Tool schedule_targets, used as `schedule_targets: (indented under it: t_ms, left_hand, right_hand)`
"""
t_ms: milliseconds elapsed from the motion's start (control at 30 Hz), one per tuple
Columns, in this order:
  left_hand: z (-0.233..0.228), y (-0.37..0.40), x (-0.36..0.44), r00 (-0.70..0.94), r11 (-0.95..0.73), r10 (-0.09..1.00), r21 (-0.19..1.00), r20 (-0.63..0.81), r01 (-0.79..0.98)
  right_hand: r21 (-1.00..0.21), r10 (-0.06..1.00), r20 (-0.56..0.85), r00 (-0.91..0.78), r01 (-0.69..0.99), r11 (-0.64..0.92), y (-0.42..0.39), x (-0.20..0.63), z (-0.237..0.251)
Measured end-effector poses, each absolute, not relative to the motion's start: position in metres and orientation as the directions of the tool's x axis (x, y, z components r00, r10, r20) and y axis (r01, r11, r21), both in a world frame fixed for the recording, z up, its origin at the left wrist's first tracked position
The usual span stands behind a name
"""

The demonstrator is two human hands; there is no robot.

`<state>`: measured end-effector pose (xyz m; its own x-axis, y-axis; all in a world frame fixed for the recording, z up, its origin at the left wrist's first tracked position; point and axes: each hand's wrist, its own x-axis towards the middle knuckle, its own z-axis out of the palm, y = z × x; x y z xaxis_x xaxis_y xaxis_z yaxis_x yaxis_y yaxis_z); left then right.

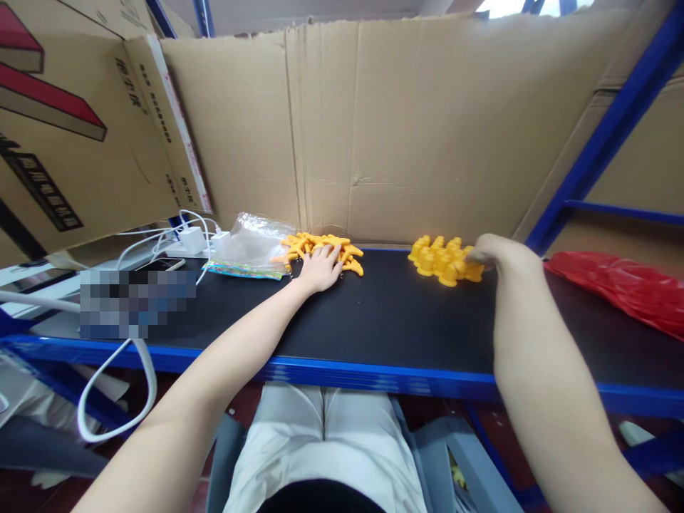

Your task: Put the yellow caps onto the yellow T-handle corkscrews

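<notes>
- Head view: left hand (320, 267) flat, fingers spread, resting on orange curved pieces (320, 251) heaped at back of black shelf top (385, 313).
- Right hand (489, 251) reaching into yellow pieces (443, 260), fingertips hidden among them; grip impossible to tell.
- Hands well apart, one pile each, both piles against cardboard backing (406, 135).
- Clear plastic bag (251, 246) just beside orange pile, white cables (160, 239) farther left, red bag (620, 285) at right.
- Risk, as judged: loose small pieces scattering under a sweeping palm, sliding toward blue front edge (374, 374) and dropping to floor.
- Risk, as judged: forearm brushing yellow heap, toppling it.
</notes>
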<state>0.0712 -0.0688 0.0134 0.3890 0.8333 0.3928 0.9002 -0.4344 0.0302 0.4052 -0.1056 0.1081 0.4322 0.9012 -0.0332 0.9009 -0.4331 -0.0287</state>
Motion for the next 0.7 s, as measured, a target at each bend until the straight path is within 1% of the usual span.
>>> schedule_targets:
  t_ms: [33,67,233,300,433,533,700]
  left_hand:
    - [0.013,-0.069,0.071,0.399,-0.442,0.830,0.024,0.388,0.897]
    - [0.012,-0.069,0.071,0.408,-0.448,0.828,0.015,0.385,0.894]
    - [0.009,-0.067,0.069,0.419,-0.455,0.815,-0.007,0.399,0.891]
    - [0.008,-0.065,0.068,0.420,-0.457,0.810,-0.008,0.411,0.889]
    - [0.005,-0.063,0.068,0.421,-0.468,0.792,-0.002,0.442,0.883]
    - [0.004,-0.062,0.069,0.432,-0.487,0.765,-0.009,0.477,0.873]
    - [0.006,-0.062,0.071,0.482,-0.530,0.710,-0.061,0.514,0.846]
  right_hand:
    - [-0.033,0.886,-0.086,0.456,0.887,-0.460,-0.106,0.406,0.109]
    - [-0.036,0.882,-0.079,0.465,0.883,-0.469,-0.107,0.406,0.110]
    - [-0.074,0.851,0.083,0.518,0.855,-0.513,-0.109,0.414,0.115]
    - [-0.071,0.857,0.090,0.507,0.862,-0.502,-0.105,0.420,0.110]
    - [-0.049,0.883,-0.027,0.468,0.882,-0.469,-0.093,0.425,0.093]
    - [-0.084,0.882,-0.111,0.458,0.880,-0.467,-0.087,0.423,0.083]
    - [-0.112,0.870,-0.129,0.476,0.865,-0.490,-0.085,0.420,0.079]
